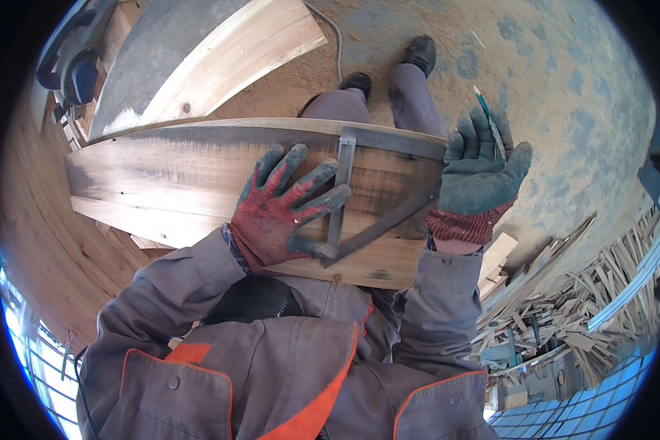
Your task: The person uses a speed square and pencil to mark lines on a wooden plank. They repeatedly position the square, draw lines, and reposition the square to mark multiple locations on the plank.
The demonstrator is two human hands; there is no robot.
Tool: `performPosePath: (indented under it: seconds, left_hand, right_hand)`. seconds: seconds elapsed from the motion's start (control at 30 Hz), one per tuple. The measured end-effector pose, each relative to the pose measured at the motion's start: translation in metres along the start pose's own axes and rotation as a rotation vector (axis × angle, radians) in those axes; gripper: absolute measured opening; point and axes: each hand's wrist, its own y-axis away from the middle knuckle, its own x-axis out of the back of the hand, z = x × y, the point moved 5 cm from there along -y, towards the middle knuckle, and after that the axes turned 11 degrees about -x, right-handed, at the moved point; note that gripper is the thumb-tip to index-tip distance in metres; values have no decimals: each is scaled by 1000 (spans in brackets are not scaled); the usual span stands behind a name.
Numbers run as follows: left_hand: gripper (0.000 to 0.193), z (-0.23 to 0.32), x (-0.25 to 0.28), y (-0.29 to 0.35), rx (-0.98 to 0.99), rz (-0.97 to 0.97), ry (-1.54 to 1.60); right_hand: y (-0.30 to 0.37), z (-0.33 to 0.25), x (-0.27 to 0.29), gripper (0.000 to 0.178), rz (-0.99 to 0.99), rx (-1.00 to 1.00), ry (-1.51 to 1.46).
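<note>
A wide wooden board point(161, 172), dark-stained along its far part, lies across my lap. On its right half rests a grey triangular carpenter's square point(378, 229), its thick side along the board's far edge. My left hand point(282, 209), in a red and grey-green coated glove, lies over the board with fingers spread; fingertips and thumb touch the square's upright bar. At the board's right end, my right hand point(482, 165) is turned palm up in a matching glove. A green pencil point(490, 121) sits between its fingers and thumb, tip pointing away. Its wrist hides the square's right corner.
Another pale plank point(231, 55) lies beyond the board at far left. A dark power tool point(73, 70) stands at the left rim. Scrap wood point(565, 330) is heaped at lower right. Sawdust covers the floor point(543, 95), and a grey cable point(336, 37) runs across it.
</note>
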Motion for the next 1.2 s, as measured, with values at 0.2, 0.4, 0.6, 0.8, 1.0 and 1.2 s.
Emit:
performPosePath:
  seconds: [0.2,0.4,0.6,0.8,1.0,1.2]
  left_hand:
    - [87,4,-8,-1,7,-17,-72]
    - [89,4,-11,4,-35,-28,-159]
    - [91,6,-12,3,8,-57,-147]
    - [92,6,-11,1,47,-85,-66]
    - [91,6,-9,-2,54,-67,-39]
    - [90,5,-5,-1,44,-28,-41]
  right_hand:
    - [-4,1,1,66,-66,34,17]
    - [-3,-1,0,66,-95,39,60]
    - [0,0,-1,68,-84,57,95]
    - [9,-2,-11,64,-74,90,196]
    - [23,-5,-45,35,-285,216,483]
    - [22,5,-76,23,-519,139,965]
